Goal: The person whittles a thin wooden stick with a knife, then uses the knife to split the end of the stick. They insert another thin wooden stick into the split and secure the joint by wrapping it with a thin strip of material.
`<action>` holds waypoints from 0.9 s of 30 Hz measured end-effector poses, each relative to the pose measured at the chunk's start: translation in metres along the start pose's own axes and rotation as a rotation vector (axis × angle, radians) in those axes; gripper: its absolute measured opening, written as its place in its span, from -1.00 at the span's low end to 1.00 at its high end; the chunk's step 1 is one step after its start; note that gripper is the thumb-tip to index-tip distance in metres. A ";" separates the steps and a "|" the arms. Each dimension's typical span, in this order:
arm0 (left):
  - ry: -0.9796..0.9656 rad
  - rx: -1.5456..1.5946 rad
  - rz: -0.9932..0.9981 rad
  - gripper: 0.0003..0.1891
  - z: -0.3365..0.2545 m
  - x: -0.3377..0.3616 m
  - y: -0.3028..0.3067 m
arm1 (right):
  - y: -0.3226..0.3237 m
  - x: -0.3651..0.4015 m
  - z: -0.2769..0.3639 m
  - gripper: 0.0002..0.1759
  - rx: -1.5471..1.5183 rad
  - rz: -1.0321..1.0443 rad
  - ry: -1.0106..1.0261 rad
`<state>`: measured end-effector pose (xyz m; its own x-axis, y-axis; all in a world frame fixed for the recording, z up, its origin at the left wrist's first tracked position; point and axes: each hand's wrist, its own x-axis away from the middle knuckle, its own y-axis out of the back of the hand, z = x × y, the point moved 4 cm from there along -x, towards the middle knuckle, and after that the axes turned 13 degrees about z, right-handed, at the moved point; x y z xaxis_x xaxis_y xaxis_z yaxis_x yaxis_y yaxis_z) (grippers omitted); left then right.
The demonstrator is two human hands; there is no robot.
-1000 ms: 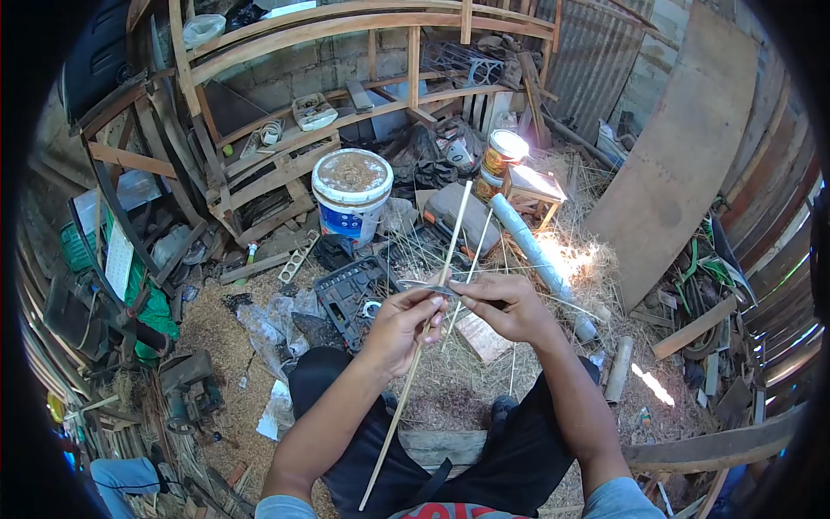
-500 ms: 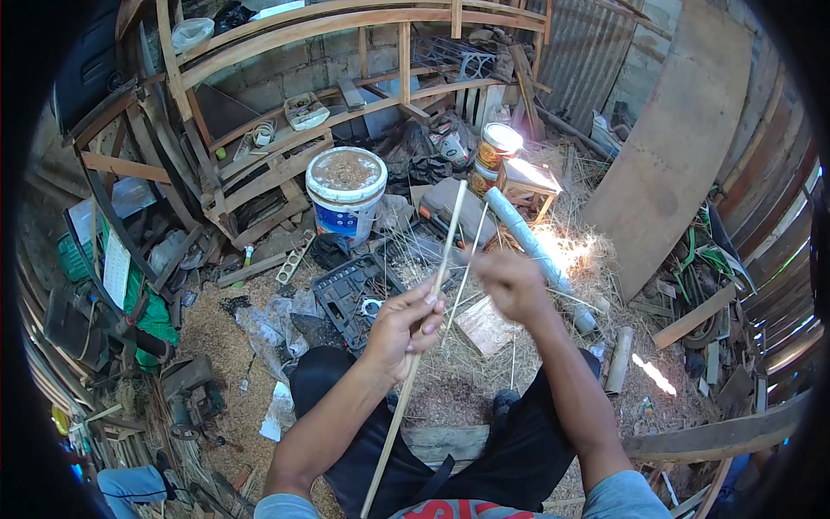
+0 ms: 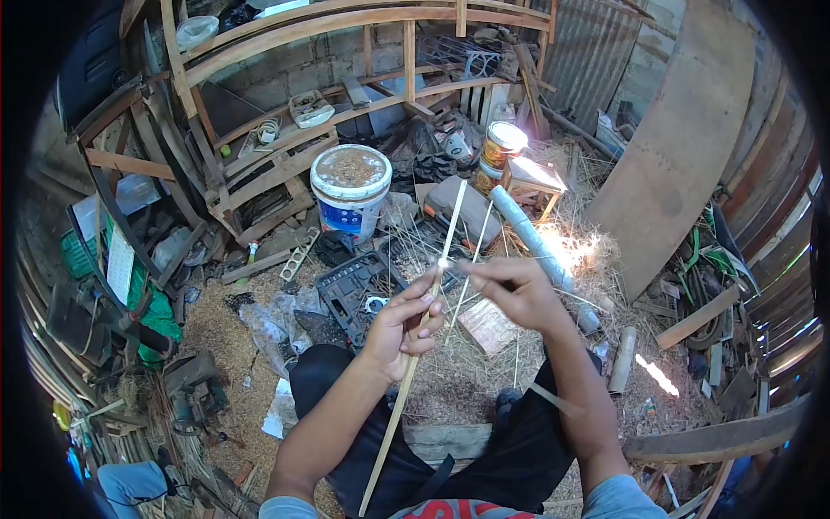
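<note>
My left hand (image 3: 403, 327) is closed around a long, pale bamboo strip (image 3: 390, 437), which slants from near my lap up past my fingers. My right hand (image 3: 517, 292) is closed beside the strip, at the height of my left fingertips. From its fingers a small, blurred knife (image 3: 458, 266) reaches to the strip, with a bright glint where they meet. Most of the knife is hidden by the fingers. A pale, blurred sliver (image 3: 555, 400) shows against my right forearm; whether it is loose cannot be made out. Behind my hands, another thin strip (image 3: 471, 274) leans at a slant.
An open tool case (image 3: 354, 290) and a white-blue bucket (image 3: 350, 195) lie ahead to the left. A wooden block (image 3: 489, 327) rests on the shaving-covered ground between my knees. Further right are a grey pipe (image 3: 529, 235) and a large leaning board (image 3: 679, 147).
My right hand has come down and slightly right, and the knife now meets the bamboo strip. My left hand keeps its hold almost in place. A pale sliver has appeared by my right forearm.
</note>
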<state>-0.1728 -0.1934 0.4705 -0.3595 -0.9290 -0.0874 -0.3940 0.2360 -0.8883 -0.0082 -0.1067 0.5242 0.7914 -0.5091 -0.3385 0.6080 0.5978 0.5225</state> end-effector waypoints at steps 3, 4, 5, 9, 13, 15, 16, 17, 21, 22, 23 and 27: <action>-0.026 -0.039 0.028 -0.45 -0.001 0.000 -0.002 | -0.014 -0.001 0.006 -0.70 0.003 0.107 0.070; -0.033 -0.087 0.028 -0.44 -0.002 0.000 -0.002 | -0.016 0.000 0.004 -0.69 -0.007 0.121 0.087; -0.038 -0.135 0.029 -0.43 -0.002 0.001 -0.004 | -0.017 0.000 0.001 -0.70 -0.017 0.148 0.071; 0.015 -0.269 -0.060 -0.35 -0.002 0.003 -0.007 | -0.016 0.001 0.007 -0.72 -0.063 0.142 0.093; -0.011 -0.271 0.000 -0.34 0.002 0.001 -0.008 | -0.011 0.003 0.002 -0.71 0.029 0.120 0.147; -0.004 -0.254 -0.011 -0.34 0.005 0.000 -0.009 | -0.009 0.004 0.001 -0.71 0.077 0.106 0.166; -0.001 -0.256 -0.016 -0.35 0.005 -0.001 -0.010 | -0.007 0.005 0.002 -0.71 0.105 0.105 0.156; 0.002 -0.256 -0.022 -0.36 0.005 -0.001 -0.010 | -0.005 0.006 0.002 -0.71 0.132 0.107 0.145; 0.024 -0.203 0.006 -0.38 0.009 -0.001 -0.010 | 0.025 0.008 -0.017 -0.73 0.208 -0.065 0.122; 0.005 -0.209 0.009 -0.39 0.005 -0.005 -0.008 | 0.026 0.005 -0.018 -0.74 0.258 -0.096 0.121; -0.012 -0.207 0.007 -0.40 0.003 -0.010 -0.005 | 0.022 0.003 -0.020 -0.75 0.305 -0.123 0.114; 0.007 -0.281 -0.075 -0.39 0.000 -0.014 -0.011 | 0.026 0.004 -0.037 -0.79 0.387 -0.359 0.076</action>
<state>-0.1635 -0.1826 0.4819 -0.3257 -0.9452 -0.0224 -0.6385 0.2374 -0.7321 0.0130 -0.0704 0.5070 0.5486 -0.5850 -0.5974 0.7849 0.1141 0.6090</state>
